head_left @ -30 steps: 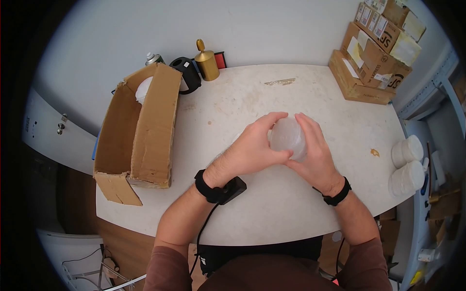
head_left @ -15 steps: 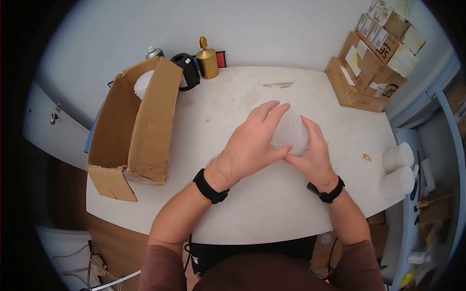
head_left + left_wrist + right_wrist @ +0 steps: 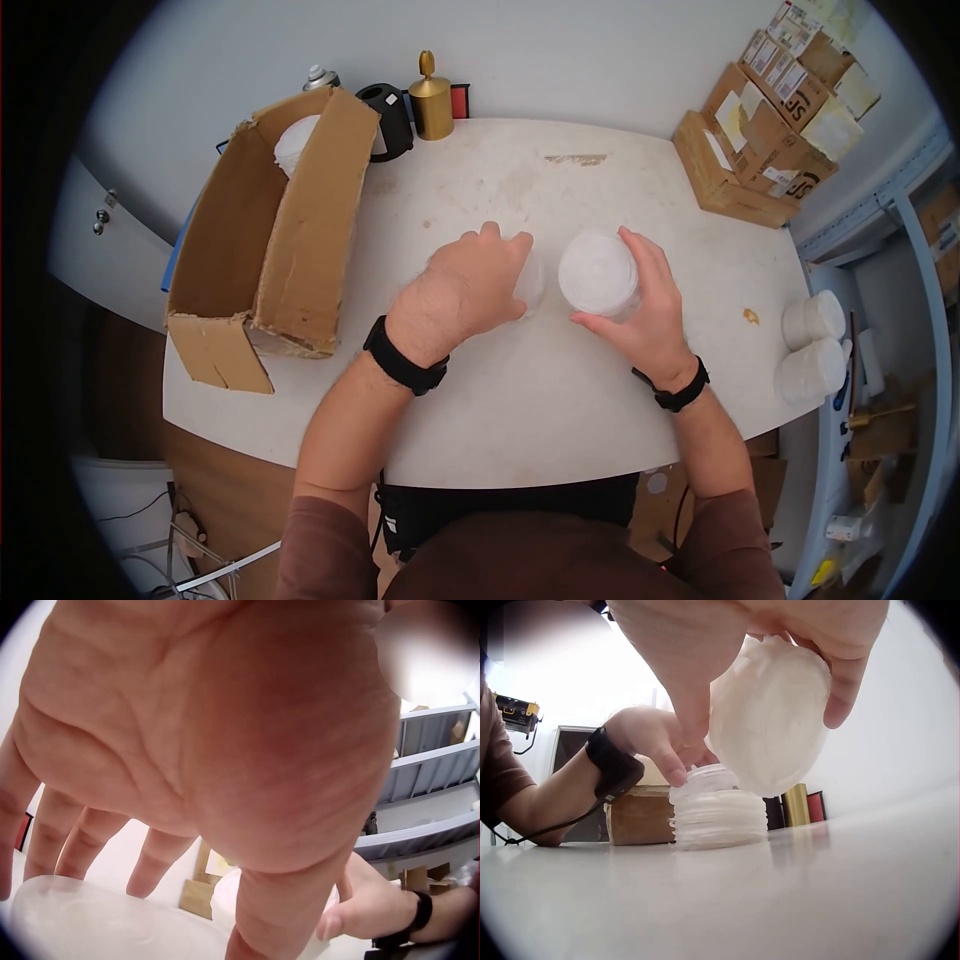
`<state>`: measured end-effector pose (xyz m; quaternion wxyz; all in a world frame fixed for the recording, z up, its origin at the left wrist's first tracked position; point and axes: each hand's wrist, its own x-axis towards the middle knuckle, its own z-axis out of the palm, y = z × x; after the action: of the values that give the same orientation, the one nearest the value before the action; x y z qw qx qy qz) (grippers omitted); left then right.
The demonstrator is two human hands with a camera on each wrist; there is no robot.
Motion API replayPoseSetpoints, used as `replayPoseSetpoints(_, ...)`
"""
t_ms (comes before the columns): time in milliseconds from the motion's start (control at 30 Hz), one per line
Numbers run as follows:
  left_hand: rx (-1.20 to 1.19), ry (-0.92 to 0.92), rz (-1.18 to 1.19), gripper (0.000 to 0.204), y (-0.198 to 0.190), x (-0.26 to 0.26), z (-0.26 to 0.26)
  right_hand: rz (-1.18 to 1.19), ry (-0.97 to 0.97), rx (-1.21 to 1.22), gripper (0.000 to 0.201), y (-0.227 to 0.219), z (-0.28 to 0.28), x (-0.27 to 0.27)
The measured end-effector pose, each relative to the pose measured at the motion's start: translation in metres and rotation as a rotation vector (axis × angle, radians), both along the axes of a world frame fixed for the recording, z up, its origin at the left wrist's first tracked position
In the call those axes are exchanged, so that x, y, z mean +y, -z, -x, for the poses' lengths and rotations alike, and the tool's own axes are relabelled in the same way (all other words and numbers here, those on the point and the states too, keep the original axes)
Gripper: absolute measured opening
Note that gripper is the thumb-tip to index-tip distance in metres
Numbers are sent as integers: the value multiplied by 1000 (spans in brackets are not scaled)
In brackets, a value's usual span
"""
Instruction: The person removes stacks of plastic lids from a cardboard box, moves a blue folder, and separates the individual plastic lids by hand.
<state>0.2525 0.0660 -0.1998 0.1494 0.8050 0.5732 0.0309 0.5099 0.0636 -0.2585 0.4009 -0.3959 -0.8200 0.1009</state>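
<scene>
My left hand (image 3: 455, 290) is bent over a translucent round piece (image 3: 535, 285), its fingers and thumb around the rim. Seen from the right wrist, that piece sits at the top of a stack of white ridged discs (image 3: 720, 817) standing on the table, with my left thumb beside it. My right hand (image 3: 648, 305) grips a whitish round piece (image 3: 598, 272) between thumb and fingers. In the right wrist view this whitish piece (image 3: 769, 716) is tilted and held above the table. The left wrist view shows my left fingers over the translucent rim (image 3: 112, 922).
An open cardboard box (image 3: 315, 240) with a white round piece (image 3: 295, 145) inside stands at left. Behind are a black container (image 3: 385, 120) and gold canister (image 3: 432, 108). Cartons (image 3: 745, 165) stand at back right, white rolls (image 3: 812, 320) at the right edge.
My hands have moved apart. The left has shifted left and lower over the translucent piece; the right stays about where it was, gripping the whitish piece, whose round face now shows.
</scene>
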Motion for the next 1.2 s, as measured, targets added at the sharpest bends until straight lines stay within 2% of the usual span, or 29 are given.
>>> replayPoseSetpoints(67, 82, 40, 86, 68, 13, 5, -5, -4, -4, -15, 108, -1, 0, -1)
replayPoseSetpoints(200, 82, 34, 106, 65, 11, 6, -9, -2, -6, -23, 108, -2, -1, -4)
replayPoseSetpoints(400, -2, -12, 67, 72, 8, 8, 0, -15, 10, -34, 108, -2, -3, -3)
replayPoseSetpoints(567, -24, 85, 89, 78, 27, 13, 0, -5, 8, -25, 108, -3, -2, -3)
replayPoseSetpoints(700, 3, 79, 172, 79, 19, 14, -2, 10, 5, -19, 108, -2, -2, -3)
replayPoseSetpoints(767, -13, 98, 92, 80, 22, 12, -2, 6, 7, -21, 108, -2, -3, -3)
replayPoseSetpoints(900, 14, 108, 98, 78, 29, 13, -5, 2, 16, -24, 107, -3, -3, -3)
replayPoseSetpoints(1000, 115, 78, 48, 75, 33, 8, -12, 2, 12, -7, 107, -1, -2, -2)
replayPoseSetpoints(1067, 181, 33, 113, 76, 28, 6, -23, 0, 10, 13, 107, 0, -3, -2)
replayPoseSetpoints(1100, 194, 25, 111, 76, 37, 5, -25, 1, 17, 6, 107, -1, -4, -1)
replayPoseSetpoints(1167, 232, 40, -150, 81, 71, -1, -26, 13, 14, 8, 107, 0, -4, -3)
replayPoseSetpoints(1200, 241, 31, -143, 81, 78, -6, -23, 18, 16, 7, 107, 0, -4, -3)
